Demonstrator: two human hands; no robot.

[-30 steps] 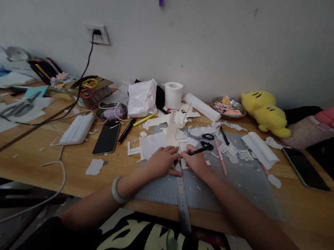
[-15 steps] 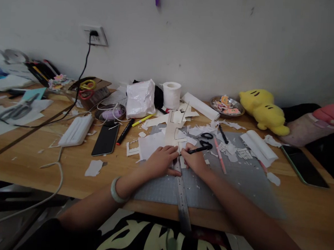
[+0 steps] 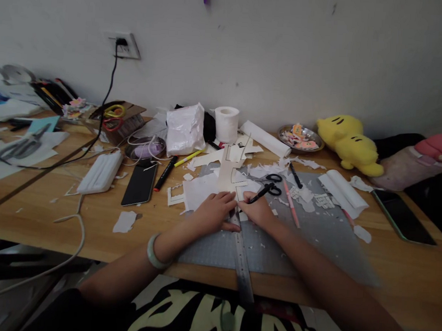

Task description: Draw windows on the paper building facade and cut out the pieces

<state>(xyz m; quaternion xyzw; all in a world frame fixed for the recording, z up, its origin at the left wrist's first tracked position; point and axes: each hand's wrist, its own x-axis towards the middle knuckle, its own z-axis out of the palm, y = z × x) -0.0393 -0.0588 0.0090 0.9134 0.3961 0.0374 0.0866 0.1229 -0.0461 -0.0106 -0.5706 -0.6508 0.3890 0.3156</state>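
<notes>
My left hand [image 3: 213, 211] lies flat, fingers together, pressing a white paper cut-out [image 3: 228, 175] and the metal ruler [image 3: 242, 259] onto the grey cutting mat [image 3: 314, 236]. My right hand [image 3: 256, 210] is closed round a thin black pen-like tool [image 3: 261, 193], its tip down at the ruler's edge just right of my left fingertips. The ruler runs from between my hands toward my body, past the table's front edge.
Black scissors [image 3: 273, 183], a pink pencil [image 3: 291, 205] and paper scraps lie on the mat. A phone [image 3: 140, 183], black marker [image 3: 166, 173], white case [image 3: 101, 171] and cables sit left. A toilet roll [image 3: 225, 124], plastic bag [image 3: 185, 128], metal dish [image 3: 299, 138], yellow plush [image 3: 349, 144] and second phone [image 3: 401, 214] line the back and right.
The black tool in my right hand has tilted more upright, now clear of the scissors behind it. My left hand has stayed put on the paper and ruler.
</notes>
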